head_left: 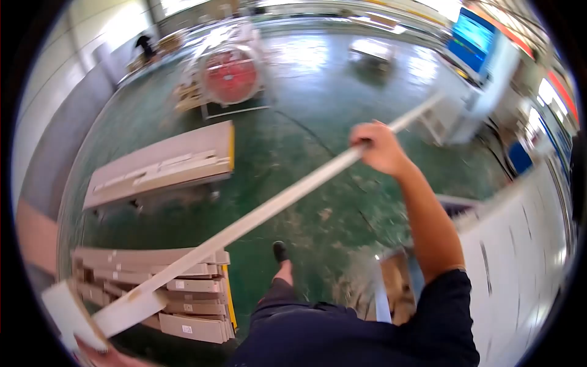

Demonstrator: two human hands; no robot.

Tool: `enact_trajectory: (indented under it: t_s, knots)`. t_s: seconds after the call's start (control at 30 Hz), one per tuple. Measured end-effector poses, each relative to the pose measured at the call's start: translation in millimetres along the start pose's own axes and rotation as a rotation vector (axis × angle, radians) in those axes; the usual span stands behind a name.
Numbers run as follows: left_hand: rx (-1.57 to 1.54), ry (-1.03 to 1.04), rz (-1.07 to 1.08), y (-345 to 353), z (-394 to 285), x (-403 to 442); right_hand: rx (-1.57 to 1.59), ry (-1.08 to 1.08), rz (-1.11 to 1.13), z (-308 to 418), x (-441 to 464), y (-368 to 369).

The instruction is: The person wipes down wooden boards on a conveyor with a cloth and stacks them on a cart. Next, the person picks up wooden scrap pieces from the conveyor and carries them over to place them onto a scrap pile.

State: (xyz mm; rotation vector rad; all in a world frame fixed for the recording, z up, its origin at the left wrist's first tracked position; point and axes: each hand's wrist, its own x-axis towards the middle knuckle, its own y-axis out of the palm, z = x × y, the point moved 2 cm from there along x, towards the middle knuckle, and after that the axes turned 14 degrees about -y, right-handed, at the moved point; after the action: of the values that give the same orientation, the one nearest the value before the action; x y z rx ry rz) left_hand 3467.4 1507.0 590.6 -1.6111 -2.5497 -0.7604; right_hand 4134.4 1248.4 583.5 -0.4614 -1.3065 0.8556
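A long, narrow white strip [275, 202] runs slantwise across the view, from the lower left up to the right. My right hand [380, 147] is wrapped around it toward its far end, arm stretched out. Low in the left corner, my left hand [101, 355] is partly cut off by the view's edge. Its fingers grip the edge of a short white board [73, 313]. Another pale board piece [129, 313] lies against the near end of the strip; whether these pieces are joined is unclear.
Below the strip is a stack of panels [195, 327] on a yellow-edged cart. A low cart with a large panel [165, 156] stands beyond. Farther off are a big red fan [231, 74] and a machine with a screen [474, 33]. A white worktop [507, 263] is at right.
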Motion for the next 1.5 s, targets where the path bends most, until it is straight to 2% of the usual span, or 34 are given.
enact_trajectory:
  t_s: [0.03,0.13,0.2,0.27,0.33,0.37,0.43,0.47,0.5,0.77,0.8,0.83,0.97,1.1,1.2,1.3,1.5]
  knots:
    - [-0.016,-0.002,-0.010,8.1,9.6,7.3,-0.010,0.118,0.033,-29.5,10.2,12.8]
    - [0.006,0.033,0.053,60.5,47.1,27.0,0.012,0.239,0.103,-98.9,52.0,38.3]
    - [0.226,0.227,0.142,133.8,77.5,26.0,0.002,0.332,0.120,-144.0,69.6,48.4]
    - [0.250,0.132,0.099,221.2,102.3,22.8,-0.018,0.362,0.094,-194.5,86.7,58.4]
    - [-0.152,-0.413,-0.037,301.7,124.4,47.4,-0.039,0.400,0.070,-240.5,96.9,59.2]
    - [-0.119,-0.394,0.057,321.7,148.7,63.7,-0.068,0.416,0.055,-263.4,96.6,59.8]
    - [-0.066,-0.448,-0.012,405.8,166.2,47.7,-0.064,0.496,0.039,-311.2,90.0,62.5]
    - [-0.058,-0.471,0.040,435.4,186.1,51.4,-0.052,0.554,0.043,-336.0,85.4,65.1]
    - [-0.062,-0.535,0.005,468.3,205.1,54.4,-0.043,0.611,0.052,-361.7,80.2,68.0]
    - [-0.032,-0.692,0.133,737.0,321.3,3.5,-0.026,0.779,-0.028,-573.9,52.9,78.1]
    - [-0.051,-0.685,0.175,769.2,332.5,-2.1,-0.077,0.759,-0.074,-598.8,57.7,75.5]
    - [-0.067,-0.679,0.218,802.4,341.2,-7.4,-0.052,0.849,-0.052,-625.6,62.1,71.6]
    - [-0.013,-0.650,0.211,922.8,371.2,-20.8,-0.086,0.848,-0.027,-705.0,107.2,60.7]
    - [-0.050,-0.726,0.253,1041.7,420.8,-27.9,-0.087,0.874,-0.049,-800.4,125.4,69.1]
    - [-0.044,-0.686,0.284,1133.7,479.5,-35.4,-0.032,0.967,-0.041,-884.2,124.6,87.0]
    - [-0.038,-0.760,0.333,1231.4,541.2,-38.7,-0.012,1.025,-0.063,-957.5,144.9,102.1]
    - [-0.121,-0.899,0.494,1441.3,645.8,-34.1,-0.228,1.037,-0.074,-1085.7,202.7,92.7]
